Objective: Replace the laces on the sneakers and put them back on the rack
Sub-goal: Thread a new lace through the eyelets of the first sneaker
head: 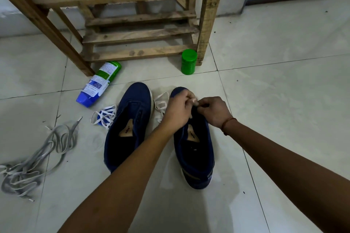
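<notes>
Fingers of the left hand (177,108) and the right hand (214,111) met tip to tip over the front of the right-side sneaker (193,147). All were curled tight, and thumb and forefinger on each side pinched a small pale end of the white lace (161,104). The rest of that flat, ribbon-like lace lay in loose loops on the floor between the two shoes. Both sneakers were dark blue canvas with pale rubber edging and tan insoles, and stood side by side on the floor (265,100), toes towards the rack (136,15). The left-side sneaker (128,125) showed bare eyelets and an open throat. Just beside its outer edge lay a second white lace (105,117), still coiled in a neat bundle. Further left, a tangle of grey laces (34,157), limp and flat, sprawled across the glossy, smudged tiles.

The rack was rough, unpainted timber, built of slats and square posts. A round green plastic jar (188,62) stood upright at its right post. A bottle (99,83) with a blue cap and a green and white label lay on its side near the left post. A thin reddish thread (228,122) circled the right wrist.
</notes>
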